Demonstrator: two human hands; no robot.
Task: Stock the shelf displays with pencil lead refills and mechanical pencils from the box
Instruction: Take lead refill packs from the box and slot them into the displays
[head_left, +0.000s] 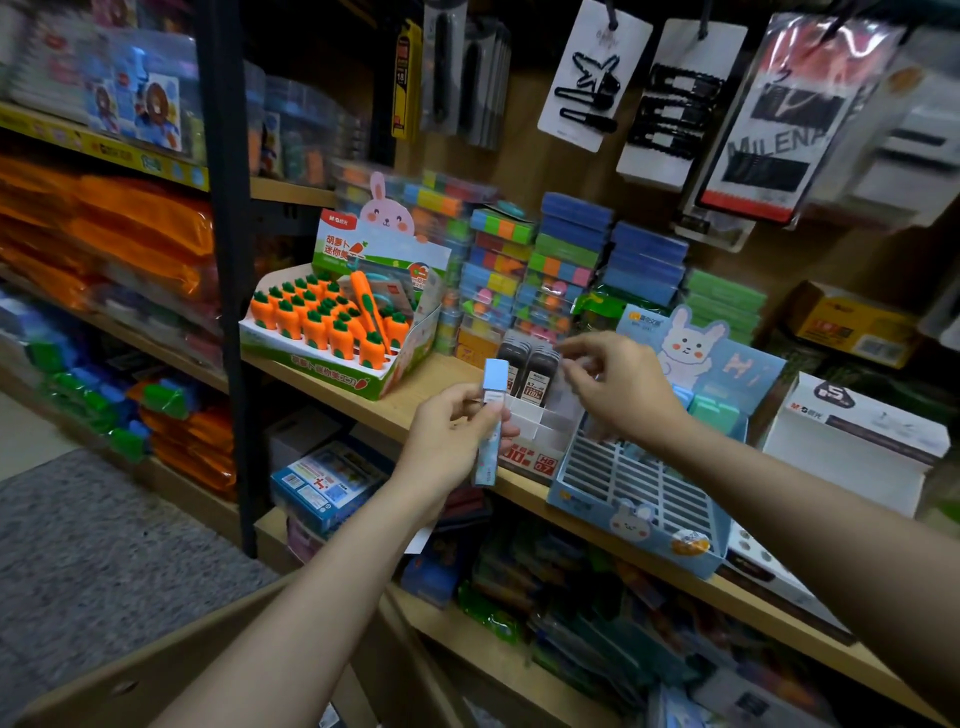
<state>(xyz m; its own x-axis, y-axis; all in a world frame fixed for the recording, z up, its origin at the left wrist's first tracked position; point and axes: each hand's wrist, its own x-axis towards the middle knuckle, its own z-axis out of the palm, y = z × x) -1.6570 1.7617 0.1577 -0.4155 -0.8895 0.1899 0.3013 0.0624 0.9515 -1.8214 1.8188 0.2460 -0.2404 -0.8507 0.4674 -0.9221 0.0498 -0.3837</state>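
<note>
My left hand (452, 436) grips a slim light-blue lead refill case (492, 415), held upright in front of the shelf edge. My right hand (618, 389) hovers over a white tiered display (535, 434) with its fingertips pinched on a small clear plastic item (563, 387); what that item is I cannot tell. Two black lead refill cases (530, 371) stand in the back row of that display. To its right sits a blue rabbit display (634, 488) with a white grid of slots. The brown cardboard box (208, 649) is low in front of me.
A carrot-eraser display (337, 332) stands left on the same wooden shelf (415, 400). Stacks of coloured sticky-note packs (550, 270) fill the back. A white carton (852, 441) sits at the right. Hair-clip cards (670, 98) hang above. A black upright (234, 260) divides the shelving.
</note>
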